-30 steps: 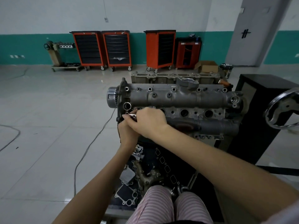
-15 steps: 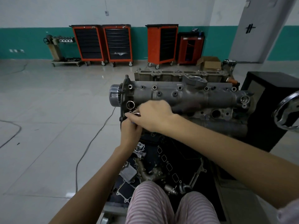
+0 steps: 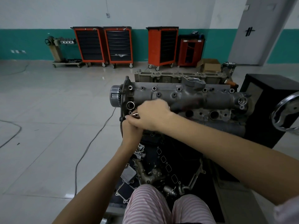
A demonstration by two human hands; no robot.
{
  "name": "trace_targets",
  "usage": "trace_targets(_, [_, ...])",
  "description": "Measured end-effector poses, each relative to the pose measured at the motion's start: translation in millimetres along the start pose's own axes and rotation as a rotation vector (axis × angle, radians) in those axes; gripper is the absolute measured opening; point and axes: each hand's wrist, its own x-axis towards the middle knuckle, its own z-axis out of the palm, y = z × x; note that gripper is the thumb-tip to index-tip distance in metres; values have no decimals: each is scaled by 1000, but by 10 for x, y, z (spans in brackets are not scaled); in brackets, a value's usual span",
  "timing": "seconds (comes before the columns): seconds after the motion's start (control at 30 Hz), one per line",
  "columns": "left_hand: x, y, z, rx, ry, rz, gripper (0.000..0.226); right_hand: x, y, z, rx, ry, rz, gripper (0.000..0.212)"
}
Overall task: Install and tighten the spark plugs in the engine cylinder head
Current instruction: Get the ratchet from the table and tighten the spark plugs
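The grey cylinder head (image 3: 210, 97) lies lengthwise on a stand in front of me, with round open plug holes (image 3: 214, 114) along its near face. My right hand (image 3: 152, 115) is at its left end, closed over a small shiny metal tool (image 3: 135, 113). A dark blurred shape (image 3: 182, 105) runs right from that hand along the head. My left hand (image 3: 131, 133) sits right under the right one, fingertips pinched against the same shiny piece. The spark plug itself is hidden by my hands.
Gaskets and loose engine parts (image 3: 161, 167) lie on the dark tray below the head, above my striped knees (image 3: 161, 206). A black cabinet (image 3: 267, 101) and chrome handwheel (image 3: 286, 113) stand at right. Another block (image 3: 178, 75) sits behind. Red tool carts (image 3: 118, 44) line the wall; a cable (image 3: 90, 146) crosses the floor.
My right hand has shifted slightly up over the left plug holes, and the dark blur has appeared beside it. Both hands stay at the head's left end.
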Motion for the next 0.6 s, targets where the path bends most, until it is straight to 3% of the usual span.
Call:
trace_targets(0.1, [37, 2, -55, 32, -58, 13, 20, 175, 34, -144, -212, -70, -191, 57])
trace_targets(0.23, [79, -67, -100, 51, -142, -6, 19, 148, 18, -62, -135, -17, -171, 54])
trace_targets(0.33, [14, -17, -88, -30, -115, 53, 25, -27, 15, 107, 235, -45, 76, 52])
trace_targets(0.4, [-31, -19, -48, -111, -120, 42, 30, -119, -6, 200, 727, -253, 279, 49])
trace_targets(0.47, [-62, 10, -19, -337, -139, -92, 29, -153, -79, 267, 1247, -462, 459, 51])
trace_targets(0.5, [-75, 22, -3, -407, -131, -155, 26, -159, -114, 316, 1385, -507, 493, 54])
trace_targets(0.6, [-72, 19, -5, -357, -72, -99, 23, -148, -200, 392, 1296, -383, 488, 60])
